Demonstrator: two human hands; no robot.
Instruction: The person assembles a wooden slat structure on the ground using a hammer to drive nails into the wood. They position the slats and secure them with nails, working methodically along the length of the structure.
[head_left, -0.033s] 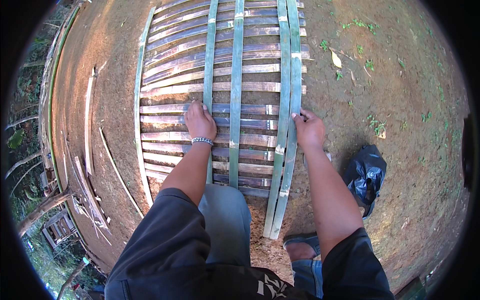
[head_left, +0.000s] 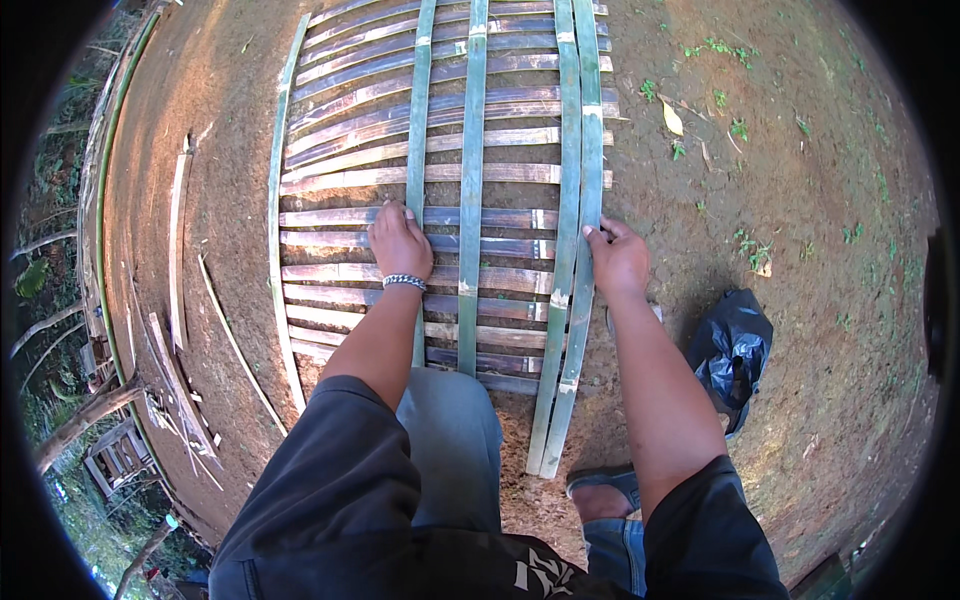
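Note:
Long green bamboo strips lie lengthwise across many dark bamboo slats, forming a lattice on the ground. My left hand, with a chain bracelet at the wrist, is closed at the left inner bamboo strip; its fingertips are partly hidden. My right hand pinches the edge of the outermost right bamboo strip, thumb on the strip, other fingers curled. Close beside that one runs another green strip; the two nearly touch toward my feet. A middle strip lies between my hands.
A black plastic bag sits on the soil right of my right forearm. Loose bamboo pieces and a thin stick lie to the left. The lattice's left edge strip curves along that side. My knee is at its near end.

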